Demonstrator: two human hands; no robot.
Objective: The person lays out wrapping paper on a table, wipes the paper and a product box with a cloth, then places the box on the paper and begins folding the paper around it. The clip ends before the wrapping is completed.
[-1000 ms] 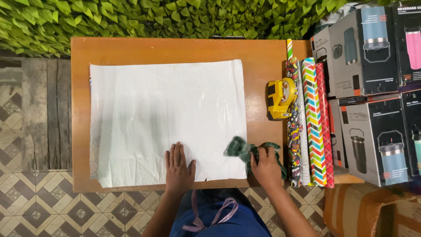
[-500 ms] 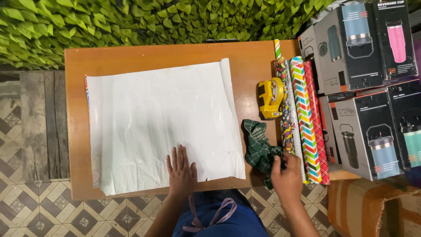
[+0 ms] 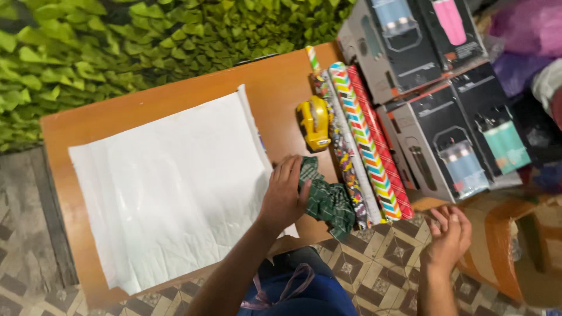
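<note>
Since the earlier frames the green checked cloth (image 3: 328, 199) had been passed over: it had been let go by the right hand (image 3: 448, 237) and was now met by the left hand (image 3: 284, 196), which had been lifted off the middle of the white sheet (image 3: 170, 187) and carried to its right edge. The view itself had been swung to the right and tilted.

The left hand was laid palm down, fingers loosely spread, with the fingertips resting on the near fold of the cloth; nothing was gripped, so far as could be seen. The cloth was left bunched on the wooden table (image 3: 281, 76), between the sheet's edge and the rolls of patterned wrapping paper (image 3: 363, 146), seemingly parked clear of the sheet. The right hand was held off the table's edge over the tiled floor (image 3: 374, 269), open and empty, fingers slightly curled.

Beyond the cloth a yellow tape dispenser (image 3: 314, 122) was set just beside the rolls, within easy reach. Boxed tumblers (image 3: 439, 134) were stacked further right, against the rolls.
</note>
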